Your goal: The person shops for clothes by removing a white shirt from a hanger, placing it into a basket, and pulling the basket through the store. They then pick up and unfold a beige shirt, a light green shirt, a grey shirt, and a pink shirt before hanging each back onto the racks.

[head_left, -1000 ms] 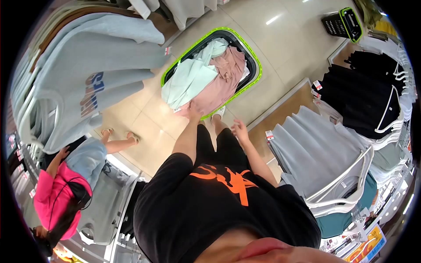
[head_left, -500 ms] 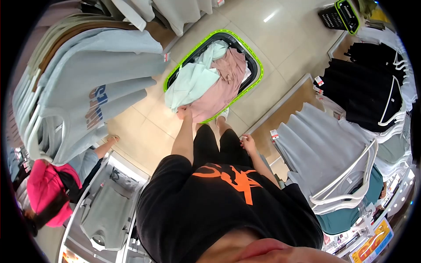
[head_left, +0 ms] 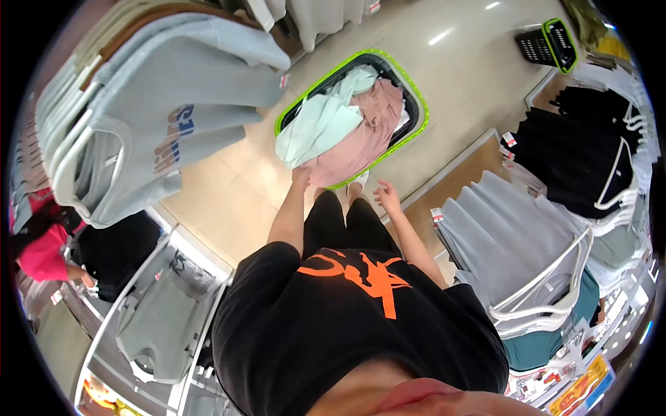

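Observation:
My left hand [head_left: 302, 177] is at the near left corner of a black shopping basket [head_left: 420, 105] with a lime-green rim. Its fingers are closed at the edge of a dusty-pink garment [head_left: 350, 154]; the fabric partly hides the fingertips. A mint-green garment [head_left: 316, 128] lies crumpled beside the pink one, bulging over the left rim. Right of my legs, my right hand [head_left: 387, 197] hangs in the air with its fingers apart and holds nothing. It is nearest to the basket's near rim and a rack of grey garments.
Grey-blue shirts [head_left: 163, 97] hang on the left. Grey tops [head_left: 510, 243] and black garments [head_left: 565, 149] hang on the right. A second basket [head_left: 548, 46] stands at the far right. Lower left, a person in a pink top [head_left: 45, 251] is beside a display stand [head_left: 104, 347].
The basket and hanging clothes have shifted right in view. My right hand has risen towards the basket and its fingers have spread. The person in pink has moved farther left.

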Motion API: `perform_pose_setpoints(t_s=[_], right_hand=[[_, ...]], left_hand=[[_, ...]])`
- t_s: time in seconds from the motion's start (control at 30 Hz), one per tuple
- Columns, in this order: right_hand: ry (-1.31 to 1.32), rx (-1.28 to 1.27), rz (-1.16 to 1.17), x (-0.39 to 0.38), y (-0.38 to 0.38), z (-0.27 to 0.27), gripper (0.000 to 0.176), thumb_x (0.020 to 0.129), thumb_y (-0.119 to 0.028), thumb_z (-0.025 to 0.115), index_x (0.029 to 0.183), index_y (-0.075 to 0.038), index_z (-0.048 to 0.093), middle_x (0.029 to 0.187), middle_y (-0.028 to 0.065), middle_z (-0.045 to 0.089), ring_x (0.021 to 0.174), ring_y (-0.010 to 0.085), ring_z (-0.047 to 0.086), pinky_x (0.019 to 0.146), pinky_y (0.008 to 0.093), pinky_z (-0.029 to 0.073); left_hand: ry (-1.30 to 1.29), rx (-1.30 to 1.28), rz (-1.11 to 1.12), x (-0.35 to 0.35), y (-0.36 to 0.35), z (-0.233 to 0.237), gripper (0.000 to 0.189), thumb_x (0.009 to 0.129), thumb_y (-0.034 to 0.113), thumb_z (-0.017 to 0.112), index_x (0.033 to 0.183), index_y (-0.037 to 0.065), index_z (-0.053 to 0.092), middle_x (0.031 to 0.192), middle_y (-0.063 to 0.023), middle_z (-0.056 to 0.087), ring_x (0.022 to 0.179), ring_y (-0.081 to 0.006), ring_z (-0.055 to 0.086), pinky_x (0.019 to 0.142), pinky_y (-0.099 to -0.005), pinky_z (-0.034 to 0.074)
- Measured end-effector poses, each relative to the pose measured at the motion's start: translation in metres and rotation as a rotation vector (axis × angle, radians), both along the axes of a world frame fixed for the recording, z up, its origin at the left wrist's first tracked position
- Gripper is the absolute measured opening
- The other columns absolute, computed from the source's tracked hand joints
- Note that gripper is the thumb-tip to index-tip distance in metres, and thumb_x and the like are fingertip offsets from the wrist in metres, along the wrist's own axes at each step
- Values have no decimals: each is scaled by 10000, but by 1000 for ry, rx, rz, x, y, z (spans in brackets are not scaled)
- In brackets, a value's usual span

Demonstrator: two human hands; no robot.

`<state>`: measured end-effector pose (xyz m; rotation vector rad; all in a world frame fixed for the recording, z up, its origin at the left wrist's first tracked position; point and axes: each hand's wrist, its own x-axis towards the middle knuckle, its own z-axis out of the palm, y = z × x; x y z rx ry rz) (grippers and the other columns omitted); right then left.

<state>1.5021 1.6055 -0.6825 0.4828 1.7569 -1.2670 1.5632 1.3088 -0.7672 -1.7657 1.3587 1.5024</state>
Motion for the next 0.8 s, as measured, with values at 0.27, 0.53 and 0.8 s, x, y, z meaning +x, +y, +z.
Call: perform_pose_setpoints(t_s=[0.27, 0.53, 0.8], right_hand=[[76, 54, 285, -9, -92, -116, 498, 753, -198, 572, 1193, -66, 379, 847, 118, 583, 697, 154, 568, 576, 271, 463], [241, 2, 170, -9, -127, -85, 758, 712, -146, 570, 1332, -35, 147, 1002, 237, 546, 827, 369, 549, 735, 377, 443], [1145, 67, 220, -42, -83, 18, 513, 720, -84, 567, 1209, -57, 413, 909, 211, 592, 729, 347, 571, 647, 353, 459]], left_hand=[[308, -247, 576, 19, 13, -135, 559, 680, 212, 689, 1144, 20, 442, 1064, -111, 531, 897, -214, 543, 663, -327, 476], [189, 422, 403, -28, 33, 75, 249, 876, 99, 448, 1123, 110, 426, 935, -9, 537, 745, -114, 533, 606, -242, 448], [682, 272, -451, -88, 85, 287, 229, 778, 183, 618, 837, -35, 583, 704, -49, 600, 593, -90, 570, 509, -226, 462]])
